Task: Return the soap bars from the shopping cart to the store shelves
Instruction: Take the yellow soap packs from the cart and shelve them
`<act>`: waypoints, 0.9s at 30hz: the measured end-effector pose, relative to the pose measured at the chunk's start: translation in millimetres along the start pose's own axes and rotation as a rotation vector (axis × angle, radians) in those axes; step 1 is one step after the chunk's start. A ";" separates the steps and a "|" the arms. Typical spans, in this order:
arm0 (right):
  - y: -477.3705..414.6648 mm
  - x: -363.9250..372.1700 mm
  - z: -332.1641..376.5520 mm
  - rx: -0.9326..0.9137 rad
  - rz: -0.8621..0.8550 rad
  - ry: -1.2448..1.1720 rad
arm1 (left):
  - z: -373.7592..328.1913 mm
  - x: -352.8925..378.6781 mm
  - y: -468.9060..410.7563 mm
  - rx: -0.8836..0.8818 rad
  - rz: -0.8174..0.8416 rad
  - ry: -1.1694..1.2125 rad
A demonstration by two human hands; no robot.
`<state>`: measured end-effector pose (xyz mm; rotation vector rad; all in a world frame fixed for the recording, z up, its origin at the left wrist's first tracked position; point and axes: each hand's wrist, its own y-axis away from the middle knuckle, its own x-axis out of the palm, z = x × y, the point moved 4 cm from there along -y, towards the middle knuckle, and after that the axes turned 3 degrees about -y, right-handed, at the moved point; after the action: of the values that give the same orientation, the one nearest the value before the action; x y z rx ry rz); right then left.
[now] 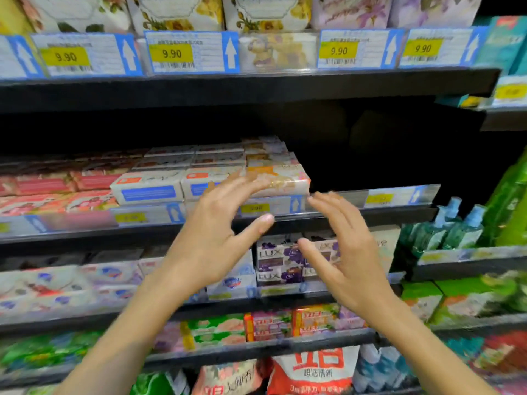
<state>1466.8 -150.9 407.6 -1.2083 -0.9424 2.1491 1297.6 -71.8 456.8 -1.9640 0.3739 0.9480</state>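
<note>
Looking across the soap shelf [399, 215], I see both hands released, fingers spread and grasping nothing. My left hand [216, 232] is raised before the shelf's front lip, its blurred fingertips overlapping the floral-wrapped soap bar [281, 178]; I cannot tell whether they touch it. My right hand [348, 252] hangs just below the bar's right end, apart from it. The bar lies flat at the front, at the right end of its row, beside the white-and-blue soap boxes [148, 188]. Right of it the shelf is dark open room beneath the upper shelf edge [256, 86]. One shelf down, purple LUX boxes [273, 258] sit stacked behind the hands.
</note>
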 end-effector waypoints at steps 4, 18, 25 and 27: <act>63.1 7.0 -6.5 0.102 0.144 -0.141 | -14.1 23.5 70.6 -0.143 -0.032 0.096; 326.6 2.7 -6.7 0.221 0.949 -0.293 | -125.8 147.2 368.7 -0.938 0.108 0.196; 410.2 33.4 75.0 0.064 1.393 -0.360 | -184.4 128.6 543.9 -1.497 -0.162 0.207; 426.3 45.2 109.6 -0.027 1.484 -0.369 | -203.2 117.9 584.9 -1.622 -0.266 0.207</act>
<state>1313.2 -426.7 97.5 -1.8587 -0.0113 3.5360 1130.6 -551.1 83.0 -3.4050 -0.8452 0.9025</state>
